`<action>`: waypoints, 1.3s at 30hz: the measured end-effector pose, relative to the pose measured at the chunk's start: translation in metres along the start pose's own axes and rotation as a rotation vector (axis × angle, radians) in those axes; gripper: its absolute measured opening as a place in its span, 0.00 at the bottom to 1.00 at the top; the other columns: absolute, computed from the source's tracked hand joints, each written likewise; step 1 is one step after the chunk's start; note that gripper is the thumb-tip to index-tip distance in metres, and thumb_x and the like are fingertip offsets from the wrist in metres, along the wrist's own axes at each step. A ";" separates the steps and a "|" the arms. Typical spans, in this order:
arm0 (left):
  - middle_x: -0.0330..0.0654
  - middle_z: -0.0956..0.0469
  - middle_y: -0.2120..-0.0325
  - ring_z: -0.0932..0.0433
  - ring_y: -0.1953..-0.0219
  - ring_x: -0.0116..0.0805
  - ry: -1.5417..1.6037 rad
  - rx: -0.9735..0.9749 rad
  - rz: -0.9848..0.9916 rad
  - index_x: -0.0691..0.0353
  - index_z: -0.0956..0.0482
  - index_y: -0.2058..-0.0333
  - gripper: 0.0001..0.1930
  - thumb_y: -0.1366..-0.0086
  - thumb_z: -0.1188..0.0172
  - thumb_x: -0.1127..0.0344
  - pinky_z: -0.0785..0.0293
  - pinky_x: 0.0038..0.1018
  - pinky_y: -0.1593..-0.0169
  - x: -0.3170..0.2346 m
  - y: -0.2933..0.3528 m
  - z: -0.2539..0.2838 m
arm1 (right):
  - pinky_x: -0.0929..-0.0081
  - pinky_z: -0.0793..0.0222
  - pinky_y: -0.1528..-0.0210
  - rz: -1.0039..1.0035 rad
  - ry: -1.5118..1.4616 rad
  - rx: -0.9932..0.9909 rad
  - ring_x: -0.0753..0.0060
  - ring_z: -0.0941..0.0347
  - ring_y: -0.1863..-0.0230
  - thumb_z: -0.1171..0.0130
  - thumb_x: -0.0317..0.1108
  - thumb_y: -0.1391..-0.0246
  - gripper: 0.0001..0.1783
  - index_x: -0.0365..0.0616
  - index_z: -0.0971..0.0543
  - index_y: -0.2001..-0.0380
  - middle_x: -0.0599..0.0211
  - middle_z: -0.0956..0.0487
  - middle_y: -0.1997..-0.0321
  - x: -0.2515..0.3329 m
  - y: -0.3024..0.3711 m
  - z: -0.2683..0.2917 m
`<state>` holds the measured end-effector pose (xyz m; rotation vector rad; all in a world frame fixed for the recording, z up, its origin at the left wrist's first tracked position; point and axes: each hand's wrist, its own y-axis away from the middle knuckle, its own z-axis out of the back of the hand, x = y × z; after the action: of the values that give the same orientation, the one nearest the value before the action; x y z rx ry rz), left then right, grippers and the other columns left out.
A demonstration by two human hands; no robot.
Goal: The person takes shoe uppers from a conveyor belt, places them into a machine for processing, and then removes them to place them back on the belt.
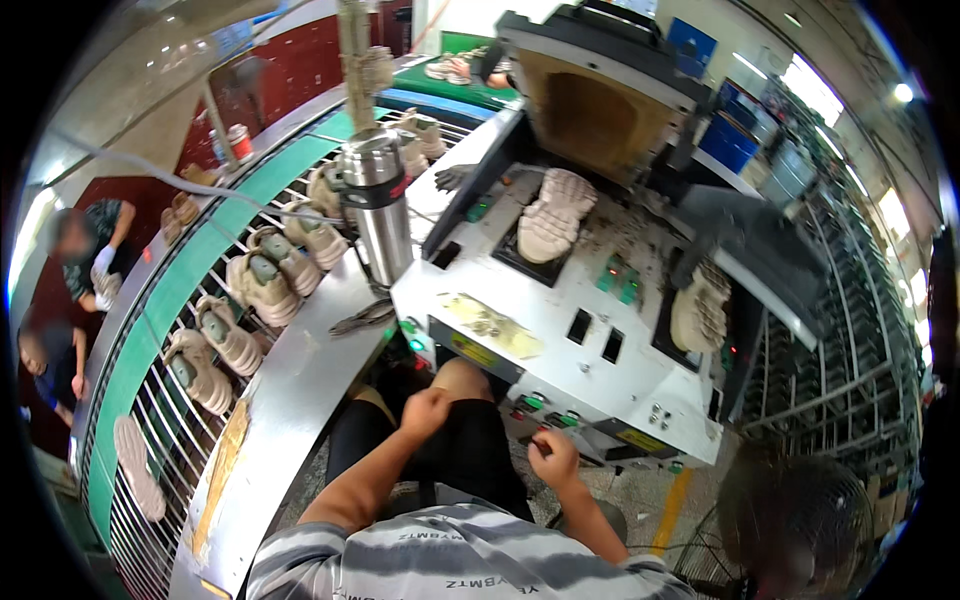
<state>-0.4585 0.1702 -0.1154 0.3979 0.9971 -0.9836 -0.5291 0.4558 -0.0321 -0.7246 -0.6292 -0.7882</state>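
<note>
My left hand (428, 412) is closed in a fist by my bare knee, with nothing showing in it. My right hand (555, 458) is curled around a small dark-red thing just off the front panel of a white press machine (470, 290); its kind is hard to make out. On the machine's top, a beige shoe (552, 215) lies sole up on a black pad under a raised lid (610, 110). A second beige shoe (700, 310) lies sole up at the right station, partly beneath a black tilted lid (755, 260). Neither hand touches the shoes.
Left of me, a roller rack (180, 470) carries several beige shoes (262, 288) and a loose sole (138, 468). A steel thermos (380, 205) stands by the machine. Green-lit switches (535, 402) line the front panel. A fan (790, 520) is at lower right. Two people work far left.
</note>
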 end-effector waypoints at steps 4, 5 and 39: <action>0.50 0.22 0.80 0.24 0.77 0.49 -0.263 -0.509 0.362 0.66 0.21 0.74 0.14 0.38 0.45 0.60 0.28 0.38 0.70 0.098 0.043 0.132 | 0.62 0.29 0.62 0.304 0.012 -0.320 0.47 0.26 0.66 0.39 0.26 0.59 0.09 0.40 0.24 0.70 0.54 0.23 0.70 0.049 -0.139 -0.048; 0.51 0.23 0.81 0.25 0.78 0.49 -0.318 -0.627 0.417 0.66 0.22 0.75 0.14 0.39 0.45 0.60 0.29 0.38 0.71 0.120 0.060 0.161 | 0.60 0.31 0.54 0.230 0.079 -0.346 0.48 0.27 0.59 0.39 0.28 0.59 0.17 0.39 0.25 0.62 0.53 0.23 0.61 0.040 -0.181 -0.055; 0.53 0.27 0.51 0.25 0.51 0.45 0.176 -0.318 0.400 0.61 0.40 0.39 0.40 0.46 0.34 0.51 0.28 0.39 0.48 0.082 0.138 0.232 | 0.57 0.34 0.42 -0.046 -1.051 -0.274 0.53 0.32 0.44 0.43 0.44 0.43 0.31 0.35 0.37 0.43 0.52 0.32 0.40 0.100 -0.205 -0.140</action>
<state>-0.2085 0.0443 -0.0831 0.4014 1.1567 -0.4259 -0.6059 0.2061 0.0266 -1.3926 -1.4973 -0.4906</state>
